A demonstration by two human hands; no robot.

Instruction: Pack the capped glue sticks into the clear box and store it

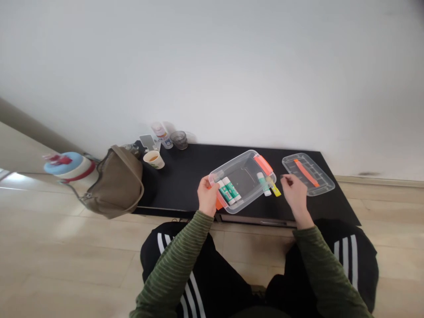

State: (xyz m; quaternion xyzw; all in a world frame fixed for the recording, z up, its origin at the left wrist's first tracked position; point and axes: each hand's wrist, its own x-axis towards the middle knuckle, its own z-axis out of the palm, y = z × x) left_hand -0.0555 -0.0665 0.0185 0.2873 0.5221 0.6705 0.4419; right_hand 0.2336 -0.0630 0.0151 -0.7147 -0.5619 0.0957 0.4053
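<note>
My left hand (pixel 208 196) is closed on the left end of a clear plastic box (pixel 247 205) with orange clips, thumb over the rim. The box is tilted, and several green-and-white glue sticks (pixel 232 187) lie together at its left end. Another green-and-white stick (pixel 264 183) and a small yellow item (pixel 275 187) are by the box's right end; I cannot tell whether they are inside or beside it. Just right of them, my right hand (pixel 294 194) has its fingers curled into a pinch. Something dark shows at its fingertips, too small to name.
The clear lid (pixel 319 185) with an orange handle lies at the right of the black table (pixel 185 185). Leftward stand a paper cup (pixel 154 160) of drink, a dark glass (pixel 179 140), a spray bottle (pixel 162 134), a brown bag (pixel 115 185) and a blue-lidded bottle (pixel 71 167). A wall rises behind.
</note>
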